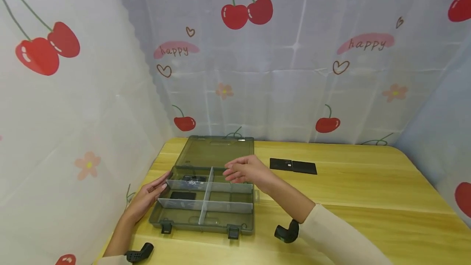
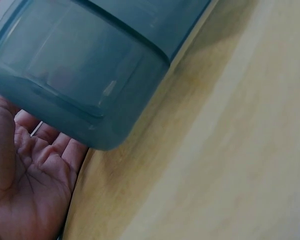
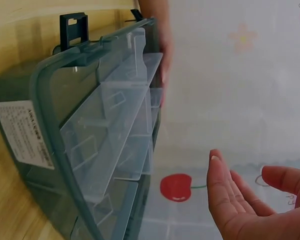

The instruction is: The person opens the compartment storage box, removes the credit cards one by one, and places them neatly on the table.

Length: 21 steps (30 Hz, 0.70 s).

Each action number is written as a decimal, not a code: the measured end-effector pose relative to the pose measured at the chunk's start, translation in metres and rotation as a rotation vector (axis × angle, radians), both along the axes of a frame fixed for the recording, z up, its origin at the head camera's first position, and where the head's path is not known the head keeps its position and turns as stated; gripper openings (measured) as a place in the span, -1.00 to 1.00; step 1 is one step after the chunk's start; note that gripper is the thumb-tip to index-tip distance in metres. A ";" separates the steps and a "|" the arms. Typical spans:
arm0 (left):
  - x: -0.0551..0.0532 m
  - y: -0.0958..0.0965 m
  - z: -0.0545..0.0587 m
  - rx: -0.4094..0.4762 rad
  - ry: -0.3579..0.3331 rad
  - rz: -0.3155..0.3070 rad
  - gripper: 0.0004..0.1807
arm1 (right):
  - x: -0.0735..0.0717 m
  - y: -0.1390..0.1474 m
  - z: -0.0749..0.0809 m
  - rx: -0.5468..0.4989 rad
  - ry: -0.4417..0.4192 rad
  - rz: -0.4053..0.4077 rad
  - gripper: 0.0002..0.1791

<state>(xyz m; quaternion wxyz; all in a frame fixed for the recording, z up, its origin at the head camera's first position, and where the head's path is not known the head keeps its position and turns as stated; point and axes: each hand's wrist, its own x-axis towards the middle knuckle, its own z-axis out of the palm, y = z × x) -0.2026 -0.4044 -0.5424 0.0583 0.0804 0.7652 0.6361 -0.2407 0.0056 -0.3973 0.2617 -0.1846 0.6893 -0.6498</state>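
Note:
A translucent grey-green compartment box lies on the table with its lid thrown back. My left hand rests along the box's left side, fingers reaching up to the rim; the left wrist view shows the palm beside a box corner. Above the back right compartment hovers my right hand, its fingers loosely extended and holding nothing. A dark card marked Vip is in the back left compartment, and a plain black card lies in the middle left one.
To the right of the lid, two black cards, one with a chip and one plain, lie end to end on the wooden table. Two black latches hang at the box's front. A cherry-print curtain encloses the back and sides.

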 end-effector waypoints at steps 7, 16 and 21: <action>0.000 -0.001 -0.001 -0.004 0.002 -0.003 -0.37 | -0.003 -0.030 0.001 -0.020 -0.129 0.078 -0.61; -0.001 0.002 0.001 0.018 0.019 -0.017 -0.35 | -0.012 -0.058 -0.003 0.045 -0.228 0.082 -0.59; 0.000 0.001 0.001 0.008 0.022 -0.002 -0.35 | -0.017 -0.073 -0.005 0.022 -0.302 0.099 -0.57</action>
